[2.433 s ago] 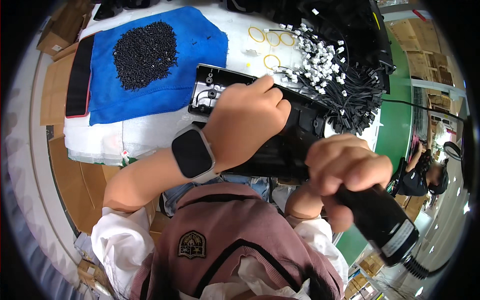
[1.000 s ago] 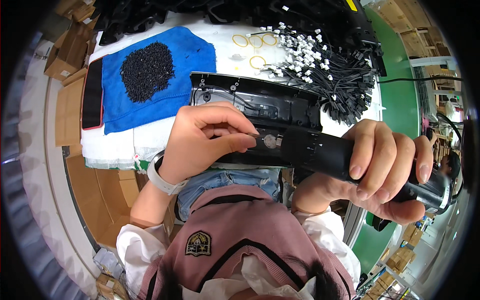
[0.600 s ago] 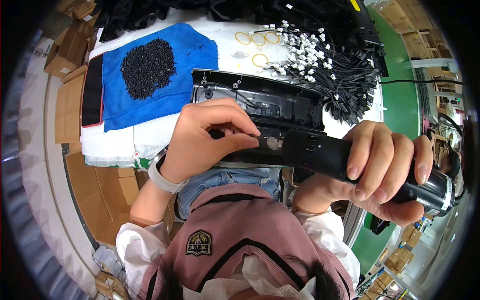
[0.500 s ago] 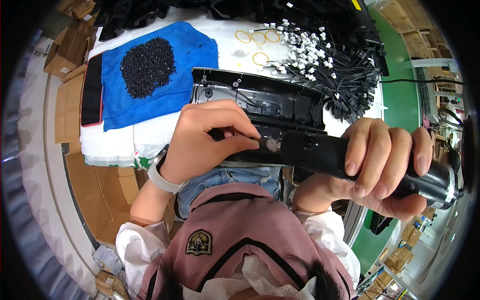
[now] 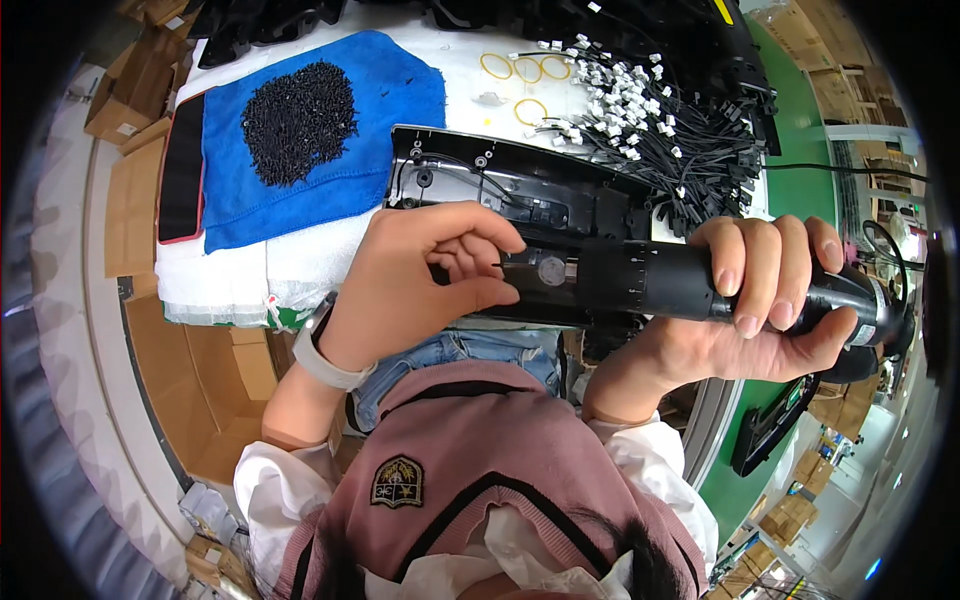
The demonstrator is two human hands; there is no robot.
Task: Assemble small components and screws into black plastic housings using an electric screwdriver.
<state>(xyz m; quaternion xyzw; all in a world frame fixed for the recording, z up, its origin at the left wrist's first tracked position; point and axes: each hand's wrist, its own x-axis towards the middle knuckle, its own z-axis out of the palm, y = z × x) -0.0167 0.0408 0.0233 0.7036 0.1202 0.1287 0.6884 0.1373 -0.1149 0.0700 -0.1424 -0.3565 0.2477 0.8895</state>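
A black electric screwdriver (image 5: 655,279) lies sideways in my right hand (image 5: 770,285), whose fingers and thumb wrap round its body. Its narrow nose points left, toward my left hand (image 5: 440,260). On that hand the thumb and forefinger are parted around the tip, and the other fingers curl into the palm; whatever they hold is hidden. Behind both hands rests a long black plastic housing (image 5: 590,195), hollow side up, with a cable and screw posts inside. On a blue cloth (image 5: 395,100) at the far left sits a pile of small black screws (image 5: 298,122).
Black cables with white connectors (image 5: 640,105) heap up at the back right, beside several yellow rings (image 5: 530,110). A phone (image 5: 182,170) lies at the table's left edge. Black plastic parts (image 5: 300,15) line the back. Cardboard boxes (image 5: 205,400) stand at left.
My left thumb and forefinger have come apart from their pinch at the screwdriver's tip. The rear of the screwdriver has risen in my right hand, bringing the tool nearer level.
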